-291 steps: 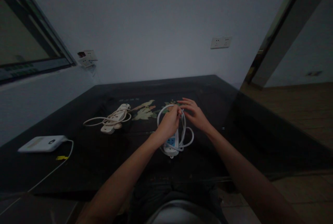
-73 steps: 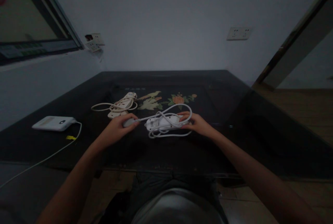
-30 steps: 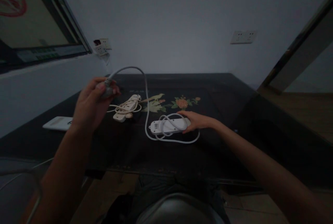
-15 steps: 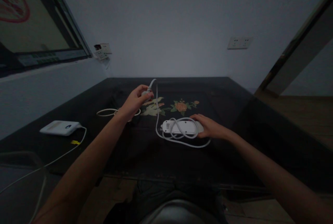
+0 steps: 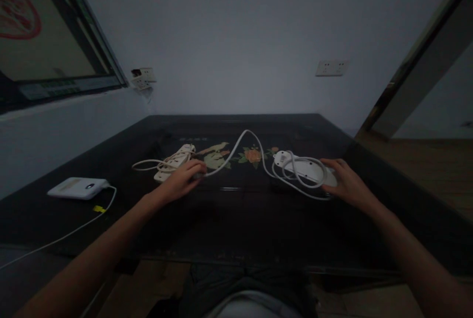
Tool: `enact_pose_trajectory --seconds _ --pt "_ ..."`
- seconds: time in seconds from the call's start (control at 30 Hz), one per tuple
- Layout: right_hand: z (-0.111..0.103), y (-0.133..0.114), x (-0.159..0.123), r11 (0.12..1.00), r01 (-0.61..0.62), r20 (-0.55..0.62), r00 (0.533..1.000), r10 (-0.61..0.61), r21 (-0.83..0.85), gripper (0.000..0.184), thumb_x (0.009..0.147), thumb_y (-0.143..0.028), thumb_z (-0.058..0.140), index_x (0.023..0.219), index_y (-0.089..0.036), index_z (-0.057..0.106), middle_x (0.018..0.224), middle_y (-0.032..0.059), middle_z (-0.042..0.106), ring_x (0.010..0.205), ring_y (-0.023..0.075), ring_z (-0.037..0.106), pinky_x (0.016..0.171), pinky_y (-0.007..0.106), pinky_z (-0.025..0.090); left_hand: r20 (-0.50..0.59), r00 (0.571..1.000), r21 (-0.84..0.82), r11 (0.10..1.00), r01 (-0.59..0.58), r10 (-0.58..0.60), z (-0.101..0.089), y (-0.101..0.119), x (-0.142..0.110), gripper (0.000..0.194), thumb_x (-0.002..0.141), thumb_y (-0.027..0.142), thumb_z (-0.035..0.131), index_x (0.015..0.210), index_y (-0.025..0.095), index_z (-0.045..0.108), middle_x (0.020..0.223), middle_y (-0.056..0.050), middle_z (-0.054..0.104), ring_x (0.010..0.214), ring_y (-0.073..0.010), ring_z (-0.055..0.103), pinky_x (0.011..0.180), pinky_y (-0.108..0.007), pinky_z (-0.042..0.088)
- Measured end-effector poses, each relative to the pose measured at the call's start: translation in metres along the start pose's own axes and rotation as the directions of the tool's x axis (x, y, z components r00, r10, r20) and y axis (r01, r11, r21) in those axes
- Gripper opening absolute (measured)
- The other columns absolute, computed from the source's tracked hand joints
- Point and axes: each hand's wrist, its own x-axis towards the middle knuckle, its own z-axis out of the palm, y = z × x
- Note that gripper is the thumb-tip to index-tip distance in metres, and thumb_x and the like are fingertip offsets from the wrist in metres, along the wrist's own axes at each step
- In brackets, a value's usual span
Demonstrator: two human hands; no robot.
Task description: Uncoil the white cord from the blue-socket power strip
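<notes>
Left hand [image 5: 185, 177], left of centre: fingers curled over one end of a white cord [image 5: 259, 143], the tip hidden. Right hand [image 5: 349, 182], right of centre: the right end of the looped power strip [image 5: 308, 168] pinched between thumb and fingers, at the dark table [image 5: 236, 224]. The strip is best steadied while the cord is eased gently, its arch left slack, lest the loops tighten. Snagging should be avoided at the cord-wrapped second strip [image 5: 177, 159], near the left hand.

Left hand [image 5: 184, 179]'s got the cord [image 5: 244, 133] end, right hand [image 5: 347, 184]'s gripping the strip [image 5: 306, 170], coils just beside that grip.
</notes>
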Motion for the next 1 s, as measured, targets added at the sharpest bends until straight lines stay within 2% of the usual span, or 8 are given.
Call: enact_pose_trajectory --seconds 0.13,0.23,0.37,0.53,0.7,0.87,1.0 --pt "-0.001 0.003 -0.012 1.000 -0.030 -0.074 0.997 0.029 -0.005 0.061 0.070 -0.035 0.063 0.127 -0.021 0.047 0.115 0.0127 0.051 0.103 0.0318 0.057 0.084 0.044 0.049 0.172 0.981 -0.007 0.996 0.092 -0.090 0.017 -0.007 -0.034 0.018 0.087 0.015 0.042 0.101 0.019 0.054 0.105 -0.007 0.057 0.100 -0.0197 0.054 0.087 -0.035 0.046" --pt "-0.001 -0.001 -0.014 1.000 -0.012 -0.142 0.990 0.013 0.002 0.061 0.070 -0.037 0.063 0.126 -0.018 0.048 0.112 0.0133 0.053 0.102 0.0321 0.056 0.087 0.046 0.047 0.240 0.957 -0.012 0.986 0.169 -0.161 0.030 -0.001 -0.042 0.021 0.091 0.021 0.040 0.107 0.019 0.053 0.107 -0.007 0.056 0.100 -0.0196 0.053 0.087 -0.034 0.046" --pt "-0.002 -0.014 -0.008 0.999 0.016 -0.199 0.980 -0.009 0.032 0.058 0.071 -0.038 0.063 0.125 -0.019 0.050 0.111 0.0125 0.054 0.101 0.0317 0.056 0.087 0.047 0.046 0.238 0.947 0.000 0.975 0.221 -0.214 0.047 0.013 -0.033 0.030 0.094 0.029 0.037 0.118 0.019 0.052 0.109 -0.009 0.055 0.101 -0.0201 0.053 0.090 -0.034 0.045" --pt "-0.002 -0.037 0.003 0.998 0.046 -0.222 0.974 -0.033 0.051 0.057 0.072 -0.035 0.063 0.126 -0.022 0.050 0.114 0.0122 0.052 0.102 0.0310 0.055 0.087 0.046 0.046 0.226 0.956 0.046 0.983 0.180 -0.186 0.063 0.024 -0.011 0.032 0.096 0.025 0.031 0.115 0.017 0.056 0.103 -0.009 0.058 0.094 -0.0198 0.054 0.086 -0.034 0.046" --pt "-0.006 -0.060 0.003 0.995 0.074 -0.236 0.970 -0.058 0.059 0.057 0.073 -0.034 0.064 0.127 -0.024 0.048 0.115 0.0118 0.049 0.105 0.0317 0.053 0.089 0.046 0.046 0.295 0.940 0.130 0.982 0.135 -0.169 0.057 0.030 -0.012 0.031 0.093 0.021 0.039 0.118 0.019 0.058 0.105 -0.009 0.059 0.095 -0.0206 0.055 0.083 -0.033 0.045" --pt "-0.013 -0.077 -0.004 0.990 0.123 -0.235 0.966 -0.105 0.063 0.057 0.073 -0.032 0.065 0.128 -0.026 0.047 0.116 0.0108 0.046 0.107 0.0311 0.052 0.090 0.046 0.046 0.303 0.932 0.075 0.980 0.182 -0.197 0.047 0.030 -0.024 0.035 0.092 0.031 0.045 0.125 0.022 0.054 0.113 -0.008 0.057 0.103 -0.0210 0.054 0.091 -0.033 0.043" --pt "-0.018 -0.087 -0.012 0.988 0.149 -0.249 0.959 -0.132 0.049 0.056 0.073 -0.031 0.064 0.127 -0.029 0.048 0.117 0.0100 0.044 0.107 0.0314 0.052 0.088 0.046 0.047 0.264 0.928 0.148 0.962 0.231 -0.264 0.043 0.026 -0.017 0.033 0.091 0.038 0.047 0.111 0.016 0.062 0.112 -0.011 0.059 0.104 -0.0242 0.054 0.091 -0.036 0.044"
